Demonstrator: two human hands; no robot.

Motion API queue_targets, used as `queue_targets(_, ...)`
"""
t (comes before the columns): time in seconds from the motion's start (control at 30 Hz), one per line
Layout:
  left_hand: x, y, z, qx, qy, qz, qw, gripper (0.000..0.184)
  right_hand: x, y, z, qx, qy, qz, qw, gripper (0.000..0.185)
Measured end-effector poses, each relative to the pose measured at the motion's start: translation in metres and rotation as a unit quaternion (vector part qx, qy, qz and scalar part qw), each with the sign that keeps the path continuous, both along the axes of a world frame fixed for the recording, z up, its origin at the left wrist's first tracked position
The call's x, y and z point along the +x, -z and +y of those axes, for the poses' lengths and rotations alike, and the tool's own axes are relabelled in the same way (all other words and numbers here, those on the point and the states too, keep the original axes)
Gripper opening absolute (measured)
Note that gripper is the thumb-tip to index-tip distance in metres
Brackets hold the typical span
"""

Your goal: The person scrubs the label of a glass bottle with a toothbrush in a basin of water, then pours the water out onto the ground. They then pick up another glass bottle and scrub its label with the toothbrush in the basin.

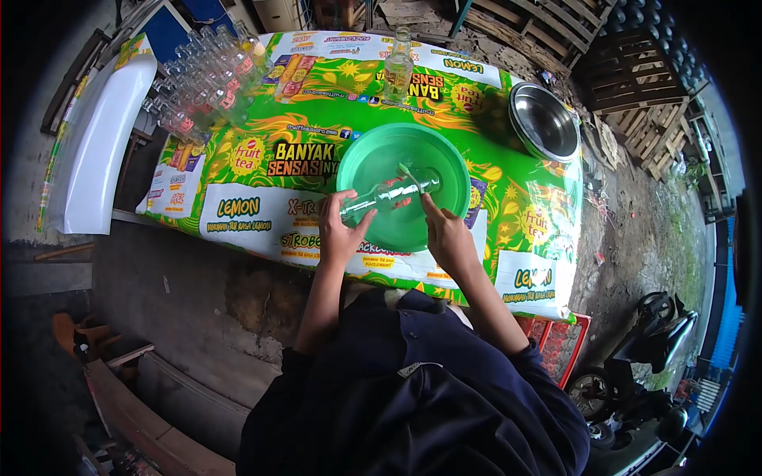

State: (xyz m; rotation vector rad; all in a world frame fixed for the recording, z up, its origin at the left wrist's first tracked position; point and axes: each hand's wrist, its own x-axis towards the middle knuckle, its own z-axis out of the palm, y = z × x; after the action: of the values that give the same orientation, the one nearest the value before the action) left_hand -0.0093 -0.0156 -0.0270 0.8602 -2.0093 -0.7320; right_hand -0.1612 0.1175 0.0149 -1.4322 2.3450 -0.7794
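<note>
Bottle (pixel 387 195): clear glass, lying slantwise above the floor of the green basin (pixel 347 151)
Left hand (pixel 343 232): thumb and fingers holding the bottle's left end
Right hand (pixel 451 238): narrow grip on a thin brush-like tool (pixel 411 174) across the glass
Scrubbing: seemingly the step in hand; another stroke calls for a steady bottle
Basin's surroundings: upright bottle (pixel 399 71) beyond, metal bowl (pixel 548 123) right, crowded bottles (pixel 226 91) left
Obstacle: basin wall limits sideways reach

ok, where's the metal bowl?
Head view, upper right: the metal bowl sits near the far right corner of the printed-covered table, right of the green basin and apart from it.
</note>
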Motion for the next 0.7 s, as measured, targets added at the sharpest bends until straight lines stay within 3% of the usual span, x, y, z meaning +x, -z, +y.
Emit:
queue_targets(0.07,0.0,0.004,-0.001,0.0,0.006,0.0,1.0,0.036,0.023,-0.015,0.013,-0.009,-0.044,0.01,0.999,0.045)
queue_targets(0.27,-0.001,0.008,0.001,-0.04,0.019,0.034,0.998,0.033,-0.008,0.009,0.01,0.018,0.036,0.032,0.999,0.044)
queue_targets(0.43,0.0,0.002,0.001,-0.064,0.03,0.016,0.997,0.034,0.026,-0.012,0.017,0.04,-0.044,0.033,0.998,0.048)
queue_targets(0.6,-0.001,0.001,0.003,-0.056,0.02,0.007,0.998,0.032,-0.02,0.015,0.001,0.044,0.048,0.055,0.996,0.044)
queue_targets(0.7,-0.002,-0.01,0.004,-0.043,0.016,0.007,0.999,0.031,-0.007,0.007,-0.001,0.042,0.001,0.031,0.999,0.045)
